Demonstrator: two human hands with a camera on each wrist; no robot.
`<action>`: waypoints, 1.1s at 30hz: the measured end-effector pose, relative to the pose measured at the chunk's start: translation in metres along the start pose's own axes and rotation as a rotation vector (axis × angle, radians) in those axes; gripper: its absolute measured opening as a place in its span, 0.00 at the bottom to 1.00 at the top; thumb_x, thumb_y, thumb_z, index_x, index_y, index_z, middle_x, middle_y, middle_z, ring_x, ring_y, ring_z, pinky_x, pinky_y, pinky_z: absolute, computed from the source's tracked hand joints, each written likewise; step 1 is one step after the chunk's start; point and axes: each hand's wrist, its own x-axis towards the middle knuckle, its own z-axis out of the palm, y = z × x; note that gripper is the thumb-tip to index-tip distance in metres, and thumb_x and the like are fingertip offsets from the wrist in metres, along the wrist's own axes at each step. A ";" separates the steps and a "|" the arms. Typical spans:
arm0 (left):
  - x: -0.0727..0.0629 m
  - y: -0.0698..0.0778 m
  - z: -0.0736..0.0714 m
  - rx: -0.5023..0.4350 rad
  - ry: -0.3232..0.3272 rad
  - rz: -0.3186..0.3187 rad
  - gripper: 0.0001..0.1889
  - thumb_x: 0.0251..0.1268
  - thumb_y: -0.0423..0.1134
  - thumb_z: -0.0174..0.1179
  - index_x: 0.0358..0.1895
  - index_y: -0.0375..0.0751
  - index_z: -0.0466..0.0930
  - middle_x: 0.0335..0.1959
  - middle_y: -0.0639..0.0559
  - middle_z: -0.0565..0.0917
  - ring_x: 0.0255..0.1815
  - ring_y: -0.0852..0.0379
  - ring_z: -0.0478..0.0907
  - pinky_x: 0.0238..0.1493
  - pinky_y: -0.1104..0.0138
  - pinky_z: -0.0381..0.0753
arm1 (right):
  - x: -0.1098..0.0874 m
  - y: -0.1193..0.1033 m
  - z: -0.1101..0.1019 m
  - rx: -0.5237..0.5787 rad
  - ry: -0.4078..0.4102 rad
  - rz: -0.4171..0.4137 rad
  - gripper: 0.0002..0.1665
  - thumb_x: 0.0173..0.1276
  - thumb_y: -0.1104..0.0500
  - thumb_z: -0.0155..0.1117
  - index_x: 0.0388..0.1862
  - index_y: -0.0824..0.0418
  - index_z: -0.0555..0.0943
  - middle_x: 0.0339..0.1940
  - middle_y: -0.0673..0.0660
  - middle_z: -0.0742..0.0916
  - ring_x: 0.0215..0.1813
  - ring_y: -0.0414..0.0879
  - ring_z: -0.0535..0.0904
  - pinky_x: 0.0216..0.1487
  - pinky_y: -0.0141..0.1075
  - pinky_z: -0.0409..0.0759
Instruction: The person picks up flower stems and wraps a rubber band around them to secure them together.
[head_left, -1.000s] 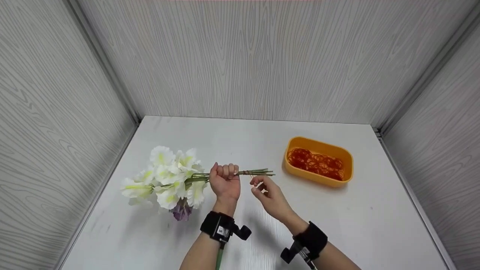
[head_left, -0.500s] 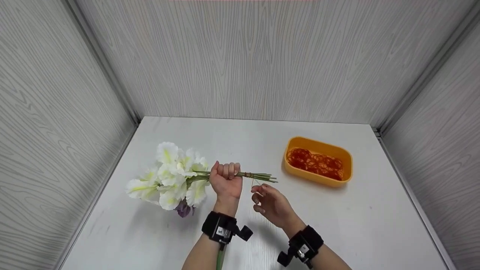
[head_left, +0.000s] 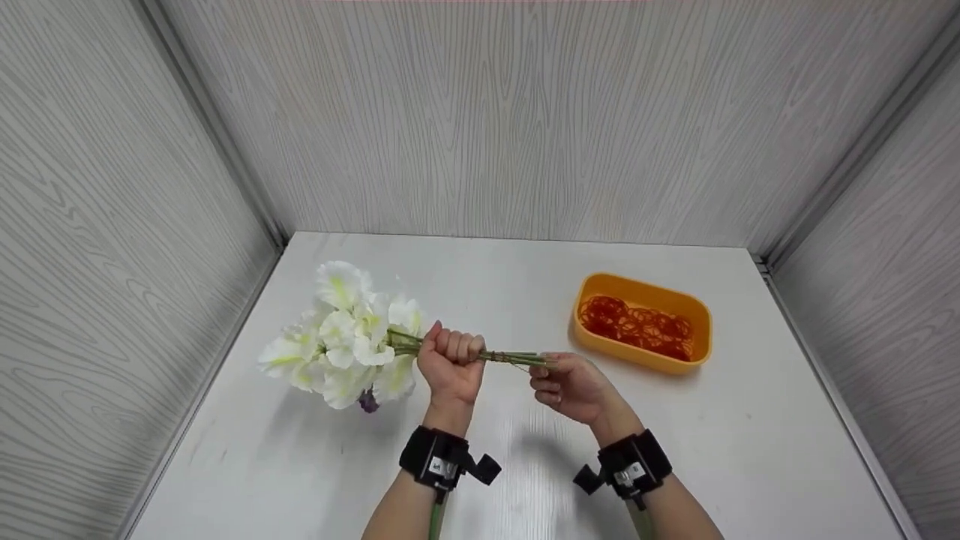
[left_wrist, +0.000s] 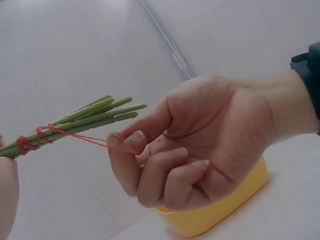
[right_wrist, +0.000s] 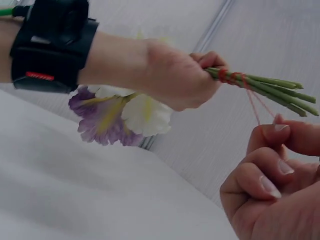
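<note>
My left hand point(head_left: 454, 367) grips the stems of a bouquet above the table, its flower heads pointing left. The white flowers point(head_left: 352, 337) have yellow centres, and a purple flower point(right_wrist: 105, 117) hangs below them. Out of the fist's right side stick the green stem ends point(left_wrist: 95, 112). A red rubber band point(left_wrist: 45, 134) is wound several times around them just beyond the fist. My right hand point(head_left: 577, 386) pinches a loop of that band between thumb and forefinger, stretching it beside the stem tips. In the left wrist view, the other right fingers are curled.
A yellow-orange container point(head_left: 643, 358) stands behind and to the right of my right hand, with many red rubber bands point(head_left: 634, 326) inside. The white table point(head_left: 480, 300) is bounded by grey wood-grain panels at the back and sides. Each wrist wears a black camera strap.
My right hand has moved right and slightly up, toward the stem tips, pulling the band's loop along. The bouquet in my left hand has tilted, its flowers rising.
</note>
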 end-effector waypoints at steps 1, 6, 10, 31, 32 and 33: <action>-0.001 0.001 0.000 0.012 -0.022 -0.023 0.25 0.78 0.38 0.27 0.15 0.47 0.43 0.13 0.57 0.44 0.14 0.61 0.40 0.25 0.67 0.42 | -0.001 -0.005 0.000 -0.022 -0.002 0.020 0.24 0.76 0.67 0.37 0.32 0.60 0.83 0.25 0.49 0.75 0.25 0.41 0.53 0.27 0.31 0.52; -0.002 0.005 -0.003 0.130 -0.174 -0.138 0.24 0.73 0.36 0.35 0.15 0.48 0.43 0.13 0.57 0.45 0.15 0.62 0.40 0.24 0.68 0.42 | -0.006 -0.023 0.003 -0.152 -0.010 0.078 0.22 0.77 0.68 0.43 0.32 0.61 0.85 0.23 0.49 0.77 0.23 0.40 0.57 0.24 0.29 0.56; -0.002 0.008 -0.004 0.239 -0.275 -0.167 0.24 0.73 0.36 0.37 0.15 0.47 0.43 0.13 0.57 0.45 0.15 0.61 0.40 0.25 0.68 0.43 | -0.009 -0.031 0.008 -0.236 0.040 0.087 0.20 0.75 0.69 0.46 0.32 0.62 0.86 0.24 0.50 0.79 0.22 0.40 0.60 0.23 0.28 0.58; 0.000 0.013 -0.009 0.360 -0.337 -0.150 0.25 0.71 0.37 0.42 0.15 0.47 0.43 0.14 0.57 0.45 0.16 0.60 0.39 0.25 0.67 0.42 | -0.010 -0.036 0.022 -0.251 0.323 -0.008 0.09 0.69 0.71 0.56 0.30 0.60 0.73 0.27 0.55 0.85 0.21 0.39 0.61 0.20 0.27 0.57; 0.000 0.013 -0.009 0.368 -0.340 -0.156 0.25 0.71 0.37 0.42 0.15 0.47 0.43 0.14 0.57 0.45 0.16 0.60 0.39 0.25 0.67 0.42 | -0.010 -0.036 0.022 -0.249 0.323 -0.007 0.09 0.69 0.71 0.56 0.30 0.60 0.73 0.27 0.55 0.85 0.21 0.39 0.61 0.20 0.27 0.57; 0.000 0.013 -0.010 0.378 -0.342 -0.157 0.24 0.71 0.37 0.42 0.15 0.47 0.43 0.14 0.57 0.45 0.16 0.60 0.39 0.25 0.67 0.42 | -0.010 -0.036 0.023 -0.255 0.326 -0.007 0.09 0.69 0.71 0.56 0.31 0.60 0.72 0.27 0.55 0.85 0.21 0.39 0.60 0.20 0.28 0.57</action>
